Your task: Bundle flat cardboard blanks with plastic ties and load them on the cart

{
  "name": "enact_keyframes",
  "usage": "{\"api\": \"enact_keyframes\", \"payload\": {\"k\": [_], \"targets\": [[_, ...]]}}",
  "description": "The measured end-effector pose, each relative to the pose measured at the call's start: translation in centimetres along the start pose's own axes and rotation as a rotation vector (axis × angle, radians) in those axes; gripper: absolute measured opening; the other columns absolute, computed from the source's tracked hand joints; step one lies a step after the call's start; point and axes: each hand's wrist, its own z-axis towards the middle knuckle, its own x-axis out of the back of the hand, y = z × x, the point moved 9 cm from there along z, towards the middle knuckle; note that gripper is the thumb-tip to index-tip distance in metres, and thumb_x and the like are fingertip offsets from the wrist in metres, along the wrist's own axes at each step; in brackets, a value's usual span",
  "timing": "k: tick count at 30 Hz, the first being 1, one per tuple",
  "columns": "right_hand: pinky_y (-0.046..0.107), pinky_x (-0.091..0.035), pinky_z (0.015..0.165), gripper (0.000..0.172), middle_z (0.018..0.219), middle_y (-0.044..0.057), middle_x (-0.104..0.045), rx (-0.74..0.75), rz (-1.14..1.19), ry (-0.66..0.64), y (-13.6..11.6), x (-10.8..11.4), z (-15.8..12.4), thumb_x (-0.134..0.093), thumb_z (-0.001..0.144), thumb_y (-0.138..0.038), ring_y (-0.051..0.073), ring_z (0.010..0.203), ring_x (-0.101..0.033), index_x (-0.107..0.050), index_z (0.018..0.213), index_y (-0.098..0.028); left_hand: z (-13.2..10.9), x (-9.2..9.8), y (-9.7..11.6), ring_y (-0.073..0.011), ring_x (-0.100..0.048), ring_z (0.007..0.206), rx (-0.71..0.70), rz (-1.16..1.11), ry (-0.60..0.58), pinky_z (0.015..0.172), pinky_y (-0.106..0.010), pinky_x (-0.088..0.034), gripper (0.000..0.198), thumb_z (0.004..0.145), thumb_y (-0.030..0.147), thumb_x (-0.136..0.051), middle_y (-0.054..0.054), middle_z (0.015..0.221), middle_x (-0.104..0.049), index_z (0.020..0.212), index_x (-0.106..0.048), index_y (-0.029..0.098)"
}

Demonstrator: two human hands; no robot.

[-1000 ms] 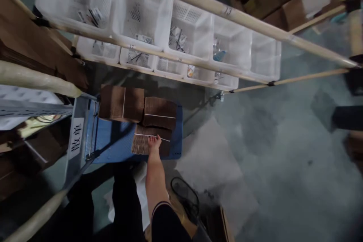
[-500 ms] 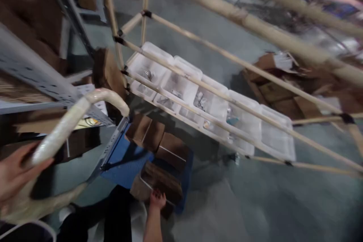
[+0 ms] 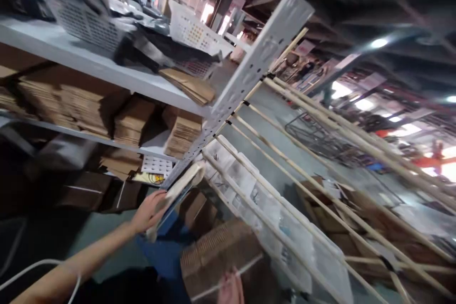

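My left hand (image 3: 148, 211) grips the cream padded handle bar (image 3: 177, 192) of a blue flat cart (image 3: 162, 251). My right hand (image 3: 230, 289) is at the bottom edge, closed on the white strap of a bundle of flattened brown cardboard (image 3: 219, 254), which it holds raised above the cart. Two more strapped cardboard bundles (image 3: 195, 209) lie on the cart deck behind it, partly hidden.
A grey metal shelf unit (image 3: 89, 64) at left carries stacks of flat cardboard, baskets and dark bags. To the right stands a rack of cream tubes (image 3: 302, 152) holding white plastic bins (image 3: 270, 213) with small parts. Loose cartons and a wire frame lie on the grey floor beyond.
My view has swung up from the floor to the shelves. My left hand came onto the cart handle, and my right hand lifted the front cardboard bundle off the blue deck.
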Motion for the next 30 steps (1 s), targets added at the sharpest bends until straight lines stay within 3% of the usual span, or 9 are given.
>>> {"api": "enact_keyframes", "payload": {"k": [1, 2, 6, 11, 15, 21, 24, 27, 30], "targets": [[0.061, -0.067, 0.084, 0.048, 0.086, 0.009, -0.075, -0.006, 0.119, 0.117, -2.6, -0.6, -2.8, -0.069, 0.074, -0.072, 0.037, 0.085, -0.080, -0.082, 0.116, -0.054, -1.9, 2.2, -0.4, -0.0355, -0.062, 0.140, 0.048, -0.055, -0.022, 0.123, -0.052, -0.049, 0.051, 0.101, 0.047, -0.059, -0.018, 0.150, -0.065, 0.145, -0.066, 0.023], [0.057, -0.067, 0.082, 0.050, 0.091, 0.010, -0.076, 0.010, 0.171, 0.122, -5.4, -2.5, -5.4, -0.075, 0.075, -0.068, 0.034, 0.084, -0.078, -0.084, 0.119, -0.045, -3.8, 4.7, -1.1, -0.0348, -0.066, 0.134, 0.114, -0.106, -0.046, 0.117, -0.050, -0.053, 0.051, 0.099, 0.050, -0.060, -0.018, 0.145, -0.068, 0.142, -0.068, 0.023], [0.036, -0.056, 0.060, 0.060, 0.081, 0.008, -0.072, 0.166, 0.103, -0.047, -15.9, -14.0, -14.1, -0.079, 0.072, -0.062, 0.021, 0.067, -0.063, -0.086, 0.113, -0.017, -11.4, 15.5, -4.7, -0.0339, -0.074, 0.111, 0.385, -0.290, -0.045, 0.104, -0.049, -0.060, 0.052, 0.091, 0.063, -0.066, -0.016, 0.121, -0.077, 0.120, -0.073, 0.021], [0.028, -0.043, 0.057, 0.051, 0.069, 0.003, -0.067, 0.254, 0.085, -0.583, -23.0, -33.9, -25.5, -0.075, 0.071, -0.055, 0.014, 0.060, -0.052, -0.085, 0.099, -0.013, -20.8, 29.3, -9.2, -0.0343, -0.070, 0.124, 0.649, -0.487, 0.264, 0.103, -0.047, -0.057, 0.074, 0.089, 0.076, -0.065, -0.018, 0.136, -0.073, 0.135, -0.065, 0.019], [0.026, -0.032, 0.053, 0.041, 0.062, -0.001, -0.062, 0.171, 0.049, -1.098, -24.8, -49.1, -37.7, -0.070, 0.065, -0.043, 0.011, 0.055, -0.042, -0.083, 0.092, -0.014, -28.7, 36.9, -11.6, -0.0303, -0.071, 0.124, 0.857, -0.862, 0.576, 0.087, -0.040, -0.060, 0.071, 0.097, 0.077, -0.051, -0.014, 0.150, -0.067, 0.147, -0.058, 0.026], [0.023, -0.026, 0.049, 0.033, 0.062, -0.002, -0.062, 0.096, -0.109, -1.742, -26.0, -65.8, -59.2, -0.067, 0.059, -0.034, 0.009, 0.052, -0.040, -0.080, 0.083, -0.016, -38.8, 48.6, -10.3, -0.0280, -0.075, 0.110, 0.752, -1.175, 1.245, 0.081, -0.037, -0.063, 0.041, 0.103, 0.051, -0.057, -0.011, 0.130, -0.077, 0.131, -0.068, 0.022], [0.023, -0.024, 0.048, 0.026, 0.059, -0.001, -0.061, 0.120, -0.135, -1.944, -27.7, -72.4, -68.3, -0.063, 0.060, -0.032, 0.010, 0.051, -0.039, -0.078, 0.075, -0.017, -41.1, 53.3, -10.6, -0.0277, -0.075, 0.105, 0.565, -1.280, 1.480, 0.088, -0.043, -0.063, 0.035, 0.105, 0.044, -0.053, -0.010, 0.114, -0.080, 0.123, -0.072, 0.020], [0.023, -0.023, 0.048, 0.024, 0.053, -0.002, -0.055, 0.151, -0.077, -2.065, -30.3, -78.2, -75.0, -0.063, 0.062, -0.034, 0.010, 0.051, -0.038, -0.079, 0.070, -0.018, -41.5, 57.7, -13.4, -0.0288, -0.075, 0.104, 0.304, -1.380, 1.655, 0.093, -0.049, -0.063, 0.056, 0.109, 0.065, -0.037, -0.012, 0.109, -0.079, 0.115, -0.070, 0.020], [0.023, -0.021, 0.047, 0.025, 0.048, -0.003, -0.049, 0.196, -0.031, -2.127, -32.4, -82.7, -79.0, -0.063, 0.066, -0.038, 0.010, 0.048, -0.035, -0.079, 0.067, -0.018, -41.9, 61.9, -18.0, -0.0241, -0.075, 0.087, 0.207, -1.368, 1.843, 0.082, -0.041, -0.065, 0.073, 0.106, 0.079, -0.018, -0.008, 0.090, -0.076, 0.101, -0.065, 0.023]]}}
